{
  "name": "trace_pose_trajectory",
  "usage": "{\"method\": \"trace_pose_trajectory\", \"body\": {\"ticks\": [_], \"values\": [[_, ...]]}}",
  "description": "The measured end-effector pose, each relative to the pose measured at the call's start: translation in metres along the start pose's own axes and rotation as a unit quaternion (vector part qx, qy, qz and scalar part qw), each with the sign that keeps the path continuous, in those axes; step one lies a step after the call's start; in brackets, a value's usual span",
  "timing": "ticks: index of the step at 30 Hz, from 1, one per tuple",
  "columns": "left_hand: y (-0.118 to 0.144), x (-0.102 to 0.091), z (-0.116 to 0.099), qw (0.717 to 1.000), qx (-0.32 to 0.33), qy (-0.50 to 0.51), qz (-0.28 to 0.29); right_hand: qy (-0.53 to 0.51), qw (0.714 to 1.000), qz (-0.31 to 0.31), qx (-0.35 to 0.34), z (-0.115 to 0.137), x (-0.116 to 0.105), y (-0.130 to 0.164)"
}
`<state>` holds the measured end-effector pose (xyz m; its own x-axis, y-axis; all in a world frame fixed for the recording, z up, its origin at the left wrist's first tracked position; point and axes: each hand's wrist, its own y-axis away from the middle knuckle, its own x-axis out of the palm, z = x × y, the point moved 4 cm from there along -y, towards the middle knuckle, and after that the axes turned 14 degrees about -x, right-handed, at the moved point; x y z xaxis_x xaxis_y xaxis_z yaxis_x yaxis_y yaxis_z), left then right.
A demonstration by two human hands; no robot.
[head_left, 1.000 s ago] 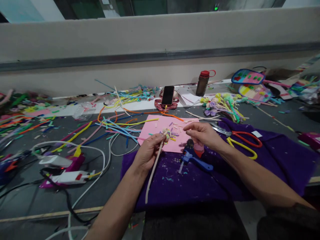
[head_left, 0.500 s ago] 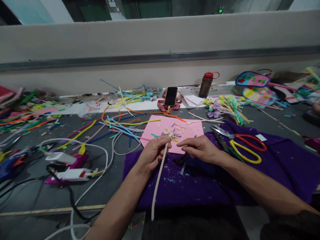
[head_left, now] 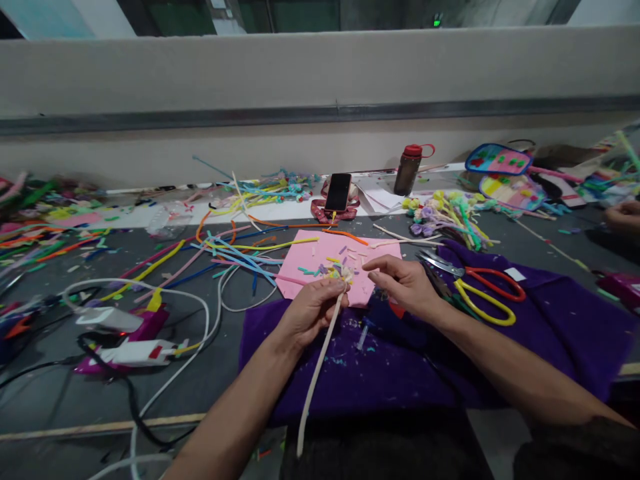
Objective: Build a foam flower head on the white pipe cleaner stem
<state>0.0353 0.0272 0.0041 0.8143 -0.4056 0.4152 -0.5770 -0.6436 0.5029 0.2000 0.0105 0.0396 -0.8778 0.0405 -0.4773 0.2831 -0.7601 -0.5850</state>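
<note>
Your left hand [head_left: 317, 305] pinches a cream stem [head_left: 321, 360] near its top at the frame's centre, probably to steady the pale cluster [head_left: 347, 273] there while the long tail hangs free toward the bottom. Behind it, the pink sheet [head_left: 295, 253] seems to keep the small cut pieces [head_left: 310, 271] together. Your right hand [head_left: 407, 287] hovers just right of the cluster; its curled fingers are partly hidden, so you can't tell whether it grasps anything. At the right edge, another person's hand [head_left: 625, 217] is cut off.
</note>
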Motion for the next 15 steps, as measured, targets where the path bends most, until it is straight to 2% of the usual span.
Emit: {"method": "trace_pose_trajectory", "body": {"ticks": [4, 10, 15], "values": [[-0.001, 0.001, 0.002, 1.000, -0.002, -0.014, -0.005, -0.005, 0.998, -0.021, -0.057, 0.004, -0.002, -0.002], [-0.003, 0.001, 0.005, 0.999, 0.004, -0.033, 0.002, -0.052, 0.998, -0.013, 0.013, -0.006, 0.004, 0.003], [-0.002, 0.000, 0.003, 0.999, 0.010, -0.031, -0.008, -0.029, 0.998, -0.051, 0.010, -0.009, -0.003, 0.000]]}}
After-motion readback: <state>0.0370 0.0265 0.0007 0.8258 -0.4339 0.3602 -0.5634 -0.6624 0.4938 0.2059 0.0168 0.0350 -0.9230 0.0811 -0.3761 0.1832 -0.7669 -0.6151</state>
